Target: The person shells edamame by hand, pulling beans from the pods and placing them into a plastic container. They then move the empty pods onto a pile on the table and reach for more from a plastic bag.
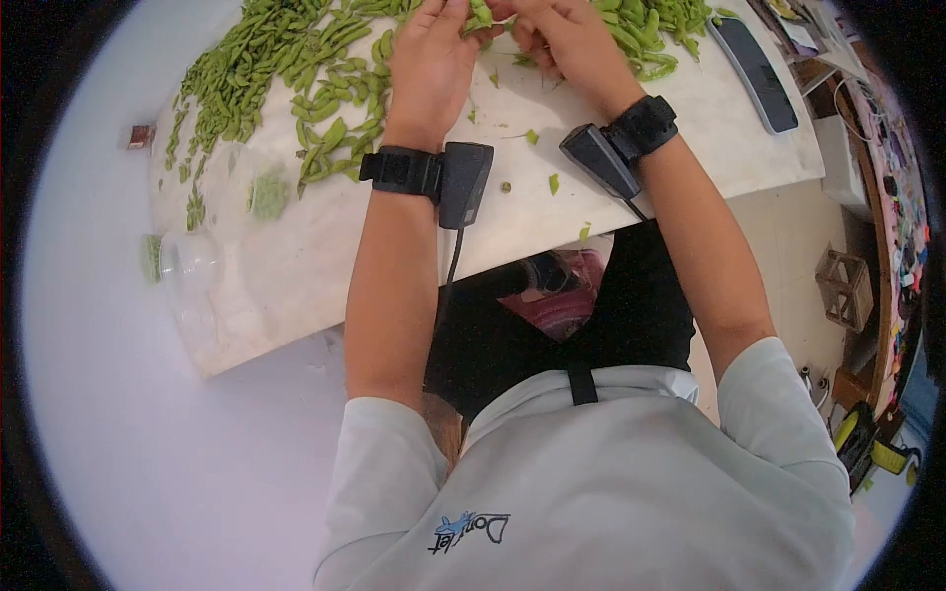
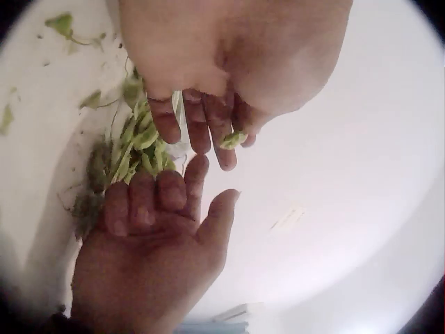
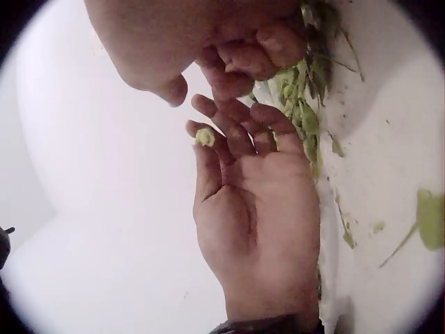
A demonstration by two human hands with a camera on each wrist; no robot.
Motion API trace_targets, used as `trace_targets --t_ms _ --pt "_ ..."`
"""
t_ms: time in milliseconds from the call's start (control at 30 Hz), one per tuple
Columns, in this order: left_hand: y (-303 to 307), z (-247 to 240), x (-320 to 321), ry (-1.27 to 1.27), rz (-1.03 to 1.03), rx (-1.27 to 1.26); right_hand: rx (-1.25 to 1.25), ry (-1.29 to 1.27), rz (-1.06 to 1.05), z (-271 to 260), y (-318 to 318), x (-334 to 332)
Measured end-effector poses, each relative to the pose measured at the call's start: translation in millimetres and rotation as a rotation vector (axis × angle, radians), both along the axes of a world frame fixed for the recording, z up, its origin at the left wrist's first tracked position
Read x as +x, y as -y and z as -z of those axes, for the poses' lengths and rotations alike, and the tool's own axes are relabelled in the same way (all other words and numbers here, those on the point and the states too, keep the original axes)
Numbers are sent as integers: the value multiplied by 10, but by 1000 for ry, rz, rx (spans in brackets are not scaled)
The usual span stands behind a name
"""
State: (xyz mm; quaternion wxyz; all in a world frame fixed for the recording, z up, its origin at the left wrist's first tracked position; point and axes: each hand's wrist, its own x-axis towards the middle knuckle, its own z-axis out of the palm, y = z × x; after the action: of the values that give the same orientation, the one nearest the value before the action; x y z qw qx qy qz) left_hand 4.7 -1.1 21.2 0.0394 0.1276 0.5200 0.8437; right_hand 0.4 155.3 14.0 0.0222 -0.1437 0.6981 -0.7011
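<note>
At the top of the head view my left hand (image 1: pixel 432 77) pinches a small green soybean pod (image 1: pixel 480 14) between thumb and fingertips. In the left wrist view the pod (image 2: pixel 233 140) pokes out by the thumb, and the right wrist view shows its rounded end (image 3: pixel 204 136). Facing it, palm toward the left hand, is my right hand (image 1: pixel 581 54). Its fingers (image 2: pixel 142 202) bend loosely around nothing, with the thumb apart. Behind both hands lie a heap of green pods (image 2: pixel 142 136) and part of a clear plastic bag (image 2: pixel 179 122).
Soybean pods (image 1: pixel 232 89) spread over the left of the white table (image 1: pixel 512 222), with another pile (image 1: pixel 641 30) at the right. A phone (image 1: pixel 754 74) lies near the right edge. Clear jars (image 1: pixel 192 261) stand at the left corner. Small leaf scraps (image 1: pixel 554 183) dot the front.
</note>
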Motion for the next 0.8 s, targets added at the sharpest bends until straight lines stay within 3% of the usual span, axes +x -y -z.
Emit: trace_targets --t_ms 100,200,300,400,500,600,800 --pt "15 -19 17 -55 159 15 -53 -23 -94 -29 21 32" --pt "-28 -56 47 -11 114 -116 -101 -82 -86 -5 32 9" --pt "-117 -121 140 -145 -263 -407 -71 -67 -54 -6 12 18" --pt "-52 -38 66 -555 -436 -604 -1 -38 -55 -79 4 58" --pt "-49 -116 163 -444 -333 -608 27 -85 -92 -61 16 53" --pt "-143 -4 122 -516 -273 -494 29 -127 -124 -76 57 88" --pt "-261 28 129 -236 -245 -376 17 -170 -190 -71 60 62"
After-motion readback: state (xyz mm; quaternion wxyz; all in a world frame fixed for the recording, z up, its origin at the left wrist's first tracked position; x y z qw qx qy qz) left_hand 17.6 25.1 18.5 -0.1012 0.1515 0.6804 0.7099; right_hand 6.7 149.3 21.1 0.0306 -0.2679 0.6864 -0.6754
